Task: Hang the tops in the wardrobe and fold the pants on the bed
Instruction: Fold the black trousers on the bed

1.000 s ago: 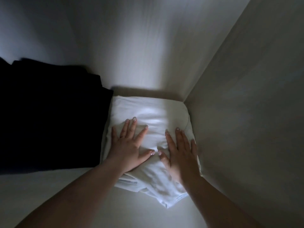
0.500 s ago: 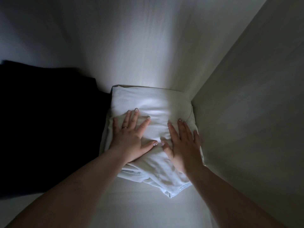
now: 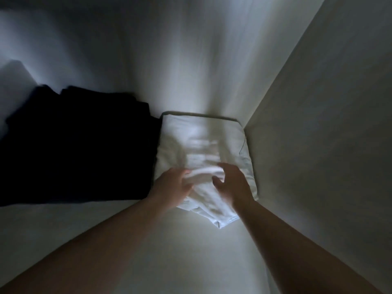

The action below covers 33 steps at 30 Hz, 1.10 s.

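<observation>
Folded white pants [image 3: 203,145] lie under both hands — left hand [image 3: 172,187] grips a fold, right hand [image 3: 233,183] relaxed.

Both forearms are bare from the bottom edge of the view up to the wrists; no sleeve, cuff, watch or bracelet shows. The left hand [image 3: 172,185] and the right hand [image 3: 233,183] are ungloved. Motion blur obscures any detail on the fingers.

Two folded garments were counted: one white folded garment [image 3: 203,145] under the hands, one dark folded garment [image 3: 80,149] left of the grip. Two hands were counted: left hand [image 3: 171,187], right hand [image 3: 233,183].
</observation>
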{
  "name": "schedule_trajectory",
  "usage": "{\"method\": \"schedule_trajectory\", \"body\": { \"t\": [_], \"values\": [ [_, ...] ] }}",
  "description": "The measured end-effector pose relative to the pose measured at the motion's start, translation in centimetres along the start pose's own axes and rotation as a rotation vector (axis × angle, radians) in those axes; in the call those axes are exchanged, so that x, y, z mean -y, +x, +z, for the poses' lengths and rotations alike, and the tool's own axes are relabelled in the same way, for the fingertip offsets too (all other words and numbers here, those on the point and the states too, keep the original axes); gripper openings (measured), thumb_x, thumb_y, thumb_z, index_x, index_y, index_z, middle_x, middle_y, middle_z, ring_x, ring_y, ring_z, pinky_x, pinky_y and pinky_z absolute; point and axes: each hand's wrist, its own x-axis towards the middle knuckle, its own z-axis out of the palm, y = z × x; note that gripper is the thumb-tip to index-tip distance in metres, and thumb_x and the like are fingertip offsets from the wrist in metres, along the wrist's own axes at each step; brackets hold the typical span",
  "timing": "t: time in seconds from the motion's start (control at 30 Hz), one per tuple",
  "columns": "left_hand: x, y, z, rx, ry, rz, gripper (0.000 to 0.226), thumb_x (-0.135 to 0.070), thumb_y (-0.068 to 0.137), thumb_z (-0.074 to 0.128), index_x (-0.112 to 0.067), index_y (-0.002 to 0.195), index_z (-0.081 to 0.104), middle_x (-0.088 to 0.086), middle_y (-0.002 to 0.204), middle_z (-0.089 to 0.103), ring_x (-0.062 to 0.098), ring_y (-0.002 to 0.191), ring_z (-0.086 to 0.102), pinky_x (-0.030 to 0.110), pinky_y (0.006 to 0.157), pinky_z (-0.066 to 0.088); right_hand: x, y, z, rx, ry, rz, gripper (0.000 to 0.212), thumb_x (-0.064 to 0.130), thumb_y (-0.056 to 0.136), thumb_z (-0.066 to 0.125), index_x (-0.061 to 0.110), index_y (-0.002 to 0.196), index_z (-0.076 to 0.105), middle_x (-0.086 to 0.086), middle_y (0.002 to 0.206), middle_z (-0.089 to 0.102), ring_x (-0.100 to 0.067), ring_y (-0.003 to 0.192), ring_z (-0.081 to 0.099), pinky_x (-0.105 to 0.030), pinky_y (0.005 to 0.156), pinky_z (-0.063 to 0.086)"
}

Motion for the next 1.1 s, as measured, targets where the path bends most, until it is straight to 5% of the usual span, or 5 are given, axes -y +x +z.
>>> {"method": "schedule_trajectory", "body": {
  "t": [0.2,0.37,0.6,0.8,1.1],
  "values": [
    [-2.3,-9.2,-1.8,-0.124,-0.279,-0.079,0.024,-0.017,0.088,0.064,-0.015,0.112,0.064,-0.003,0.101,0.068,0.013,0.096,0.064,0.021,0.084,0.046,3.2,-7.4,-0.8,0.047,0.403,0.047,0.026,0.021,0.090,0.055,0.026,0.114,0.063,0.005,0.099,0.066,-0.002,0.080,0.060,-0.006,0.064,0.041],
    [-4.3,-17.4,-3.7,-0.358,-0.447,-0.187,0.020,-0.017,0.088,0.065,-0.014,0.108,0.066,-0.004,0.092,0.063,0.011,0.084,0.060,0.013,0.069,0.038,5.4,-15.0,-0.7,0.121,0.495,-0.048,0.024,0.018,0.090,0.054,0.025,0.110,0.065,-0.004,0.100,0.070,-0.020,0.093,0.065,-0.029,0.082,0.049],
    [-5.9,-34.6,-7.4,-0.616,-0.631,-0.353,0.016,-0.019,0.088,0.065,-0.023,0.104,0.064,0.004,0.101,0.068,0.019,0.090,0.063,0.021,0.071,0.046,11.9,-27.9,-4.6,0.296,0.680,-0.284,0.031,0.003,0.085,0.058,0.033,0.083,0.064,0.002,0.088,0.069,-0.020,0.089,0.066,-0.035,0.086,0.049],
    [-9.0,-53.0,-7.6,-0.764,-0.706,-0.419,0.022,-0.019,0.090,0.062,-0.019,0.112,0.064,-0.001,0.104,0.069,0.019,0.098,0.065,0.035,0.094,0.050,15.1,-43.6,-8.4,0.587,0.600,-0.636,0.024,0.020,0.091,0.061,0.044,0.095,0.065,0.013,0.097,0.070,-0.002,0.092,0.066,-0.027,0.081,0.053],
    [-10.3,-75.2,-12.5,-0.995,-0.670,-0.333,0.015,-0.020,0.092,0.061,-0.031,0.101,0.064,-0.005,0.098,0.072,0.007,0.090,0.069,0.024,0.089,0.049,20.9,-58.2,-10.3,0.771,0.429,-1.015,0.029,0.016,0.094,0.056,0.038,0.111,0.063,0.018,0.108,0.066,0.008,0.102,0.059,-0.005,0.082,0.043]
  ]
}}
